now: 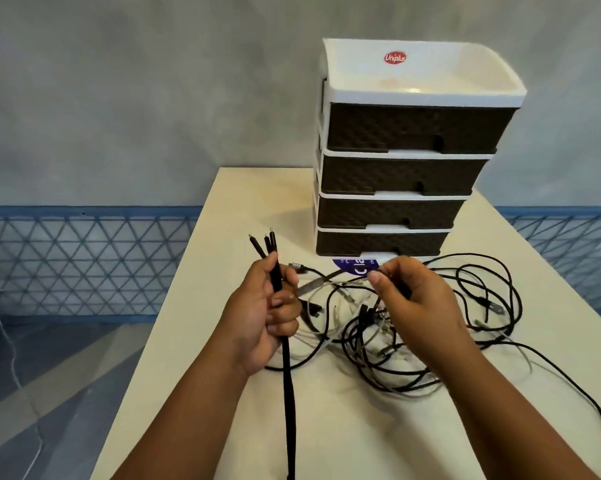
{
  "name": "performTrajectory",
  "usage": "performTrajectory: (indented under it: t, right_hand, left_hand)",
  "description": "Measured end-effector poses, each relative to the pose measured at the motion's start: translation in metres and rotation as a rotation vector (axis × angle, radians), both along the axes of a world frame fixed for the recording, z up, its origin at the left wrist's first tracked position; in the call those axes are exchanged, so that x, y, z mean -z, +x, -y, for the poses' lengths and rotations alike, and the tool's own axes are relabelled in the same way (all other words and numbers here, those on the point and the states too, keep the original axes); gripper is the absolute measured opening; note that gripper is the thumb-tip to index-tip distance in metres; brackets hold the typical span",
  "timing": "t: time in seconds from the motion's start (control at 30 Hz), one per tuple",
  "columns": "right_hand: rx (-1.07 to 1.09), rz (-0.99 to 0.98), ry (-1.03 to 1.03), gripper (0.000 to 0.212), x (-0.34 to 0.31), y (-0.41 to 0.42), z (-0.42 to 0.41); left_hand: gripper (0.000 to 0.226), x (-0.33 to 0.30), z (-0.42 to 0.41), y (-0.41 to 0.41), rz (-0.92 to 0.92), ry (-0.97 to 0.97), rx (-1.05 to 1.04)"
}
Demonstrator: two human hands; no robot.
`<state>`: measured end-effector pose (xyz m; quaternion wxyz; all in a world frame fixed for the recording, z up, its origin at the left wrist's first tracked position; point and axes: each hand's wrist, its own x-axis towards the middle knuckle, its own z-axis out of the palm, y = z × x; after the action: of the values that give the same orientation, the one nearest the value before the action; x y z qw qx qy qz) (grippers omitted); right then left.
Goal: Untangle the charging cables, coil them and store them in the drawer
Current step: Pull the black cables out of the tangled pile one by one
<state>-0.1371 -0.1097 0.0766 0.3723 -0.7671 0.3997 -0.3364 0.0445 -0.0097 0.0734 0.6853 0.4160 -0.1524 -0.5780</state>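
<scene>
A tangle of black and white charging cables point(389, 344) lies on the cream table point(326, 427) in front of a drawer unit. My left hand point(267, 313) grips a thick black multi-head cable point(288, 393); three plug ends stick up above my fist and the cord hangs down toward me. My right hand point(413, 299) pinches a thin cable above the tangle, fingers curled. The white drawer unit point(406, 81) has several dark brown drawers point(406, 174), all closed.
The table's left edge runs diagonally from the far corner toward me. Black cable loops point(499, 306) spread to the right and trail toward the table's near right edge. A blue lattice band runs along the grey wall behind.
</scene>
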Motion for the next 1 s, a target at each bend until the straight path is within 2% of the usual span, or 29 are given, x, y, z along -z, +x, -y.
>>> performTrajectory:
  t: [0.1,0.23,0.3,0.4,0.5,0.57,0.67,0.77,0.83,0.9,1.0]
  right_hand:
    - [0.09,0.315,0.285,0.022,-0.005,0.006,0.002]
    - [0.011,0.378,0.303,0.027,-0.002,0.019,-0.018]
    - [-0.019,0.307,0.232,0.024,0.003,0.027,-0.032]
    - [-0.056,0.229,0.181,0.019,0.013,0.035,-0.051]
    - [-0.048,0.19,0.139,0.019,0.023,0.033,-0.056]
    - [-0.089,0.114,0.061,0.017,0.027,0.026,-0.059]
    - [-0.143,-0.124,-0.161,0.018,0.04,0.005,-0.059]
    - [-0.135,-0.352,-0.4,0.03,0.059,-0.022,-0.041]
    - [-0.09,-0.43,-0.512,0.034,0.065,-0.042,-0.018]
    - [-0.016,-0.496,-0.574,0.027,0.059,-0.058,0.003]
    - [0.024,-0.574,-0.573,0.025,0.032,-0.072,0.026]
  left_hand:
    - [0.037,-0.001,0.002,0.001,-0.01,0.008,0.035]
    - [0.042,-0.001,0.01,-0.013,0.07,-0.003,0.072]
    - [0.044,-0.001,0.015,-0.022,0.121,-0.022,0.059]
    - [0.034,0.0,0.021,-0.031,0.234,0.004,-0.016]
    - [0.041,0.001,0.027,-0.036,0.286,0.009,-0.09]
    - [0.039,-0.002,0.028,-0.036,0.244,-0.043,-0.118]
    - [0.037,-0.012,0.029,-0.027,0.035,-0.163,-0.133]
    - [0.038,-0.027,0.029,-0.007,-0.117,-0.245,-0.14]
    - [0.038,-0.035,0.031,0.004,-0.141,-0.278,-0.152]
    - [0.039,-0.041,0.033,0.01,-0.133,-0.295,-0.17]
    - [0.04,-0.048,0.035,0.008,-0.086,-0.28,-0.186]
